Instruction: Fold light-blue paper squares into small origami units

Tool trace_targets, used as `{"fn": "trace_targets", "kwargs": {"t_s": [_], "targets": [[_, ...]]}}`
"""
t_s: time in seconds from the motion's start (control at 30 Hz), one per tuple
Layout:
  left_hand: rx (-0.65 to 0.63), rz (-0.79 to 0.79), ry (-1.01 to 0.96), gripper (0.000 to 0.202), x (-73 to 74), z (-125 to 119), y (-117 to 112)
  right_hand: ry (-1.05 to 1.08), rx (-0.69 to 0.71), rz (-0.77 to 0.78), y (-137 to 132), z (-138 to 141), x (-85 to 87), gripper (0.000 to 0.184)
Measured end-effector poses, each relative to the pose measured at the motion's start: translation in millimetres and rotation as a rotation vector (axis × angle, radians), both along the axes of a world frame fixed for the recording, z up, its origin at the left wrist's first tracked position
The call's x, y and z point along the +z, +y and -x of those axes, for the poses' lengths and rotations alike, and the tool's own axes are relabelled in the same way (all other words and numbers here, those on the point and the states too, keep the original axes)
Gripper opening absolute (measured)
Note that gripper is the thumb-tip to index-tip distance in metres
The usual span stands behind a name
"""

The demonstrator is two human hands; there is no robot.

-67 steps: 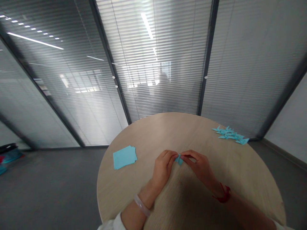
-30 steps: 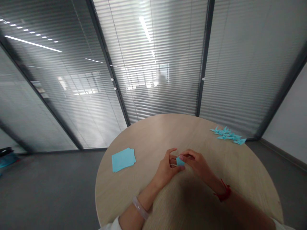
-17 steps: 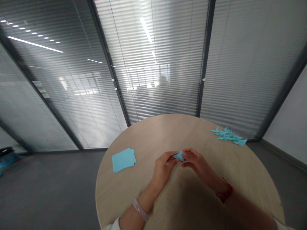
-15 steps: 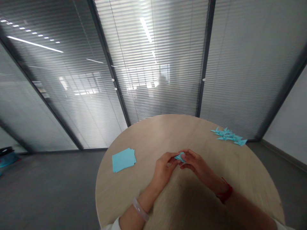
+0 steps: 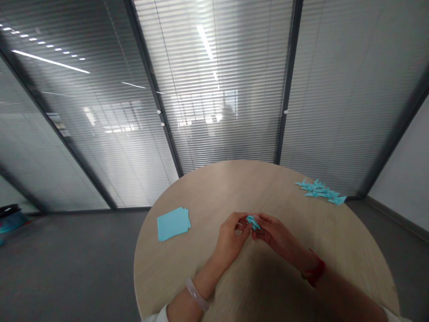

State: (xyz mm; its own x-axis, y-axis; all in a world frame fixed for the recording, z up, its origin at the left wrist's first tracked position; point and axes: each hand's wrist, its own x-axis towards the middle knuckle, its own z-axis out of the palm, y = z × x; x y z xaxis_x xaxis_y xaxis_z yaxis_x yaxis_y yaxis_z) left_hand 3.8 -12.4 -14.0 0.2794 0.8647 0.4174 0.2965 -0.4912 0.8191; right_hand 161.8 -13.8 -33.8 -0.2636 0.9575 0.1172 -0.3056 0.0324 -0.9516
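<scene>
A small folded piece of blue paper (image 5: 254, 222) is held between both hands over the middle of the table. My left hand (image 5: 232, 235) pinches its left side with thumb and fingers. My right hand (image 5: 272, 232) grips it from the right, the thumb on top and the other fingers curled beneath. Parts of the folded paper are hidden by the fingers, and its exact shape is too small to make out.
A stack of flat blue paper sheets (image 5: 173, 224) lies on the round wooden table (image 5: 231, 183) to the left. Several folded blue paper cranes (image 5: 321, 191) are grouped near the far right edge. Glass partitions with blinds (image 5: 228, 80) stand behind the table.
The folded paper has turned and now stands more tilted, showing its layered edges. My right fingers have curled in and closed around it.
</scene>
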Motion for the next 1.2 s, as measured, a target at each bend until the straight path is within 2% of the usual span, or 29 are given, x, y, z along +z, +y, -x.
{"fn": "trace_targets", "kwargs": {"t_s": [0.3,0.63,0.93,1.2], "targets": [[-0.011,0.04,-0.061,0.019,-1.5,1,0,0.125,0.064,0.013,-4,1,2.1,0.031],[-0.058,0.148,-0.195,0.023,1.7,0,1,0.016,-0.075,-0.01,1,1,5.5,0.04],[-0.078,0.161,-0.24,0.028,7.1,0,-2,-0.052,-0.168,-0.038,0,0,6.6,0.042],[-0.127,0.168,-0.246,0.028,2.5,0,1,-0.038,-0.145,-0.043,-4,-1,10.2,0.04]]}}
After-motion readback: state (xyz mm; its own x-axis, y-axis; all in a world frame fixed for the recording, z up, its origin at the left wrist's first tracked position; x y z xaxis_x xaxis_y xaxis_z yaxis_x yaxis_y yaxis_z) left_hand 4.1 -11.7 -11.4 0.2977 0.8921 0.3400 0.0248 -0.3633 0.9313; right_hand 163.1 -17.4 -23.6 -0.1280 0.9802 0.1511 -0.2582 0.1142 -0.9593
